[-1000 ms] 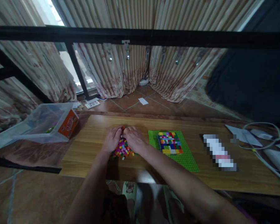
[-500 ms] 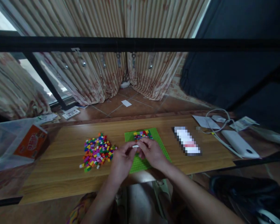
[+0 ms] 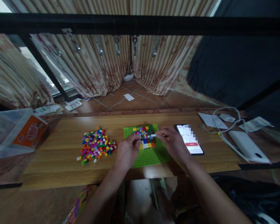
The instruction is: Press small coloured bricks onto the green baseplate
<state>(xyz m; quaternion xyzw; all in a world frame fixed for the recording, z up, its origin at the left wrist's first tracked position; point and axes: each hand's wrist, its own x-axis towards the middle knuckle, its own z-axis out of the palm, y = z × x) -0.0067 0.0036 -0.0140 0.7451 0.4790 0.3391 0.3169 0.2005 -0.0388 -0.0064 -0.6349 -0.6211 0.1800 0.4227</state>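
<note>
A green studded baseplate (image 3: 151,160) lies on the wooden table, with a patch of multicoloured toy bricks (image 3: 147,140) pressed onto its upper part. Over the right side of the plate, my right hand (image 3: 171,143) pinches a small white brick (image 3: 153,135) between thumb and fingertips. My left hand (image 3: 128,152) hovers at the left side of the brick patch, its thumb and fingers closed together; whatever they hold is too small to make out. Left of that hand, a loose pile of small coloured bricks (image 3: 96,146) is spread on the wood.
A phone (image 3: 190,140) with a lit screen lies right of the baseplate. Beyond it are a white power bank (image 3: 249,146) and a looped white cable (image 3: 233,109). A clear plastic bin (image 3: 7,133) stands at the left. A dark metal bar (image 3: 140,24) crosses above the table.
My hands have moved apart, the right one going right with the white brick. The brick patch between them now shows more fully. The view has tilted slightly down.
</note>
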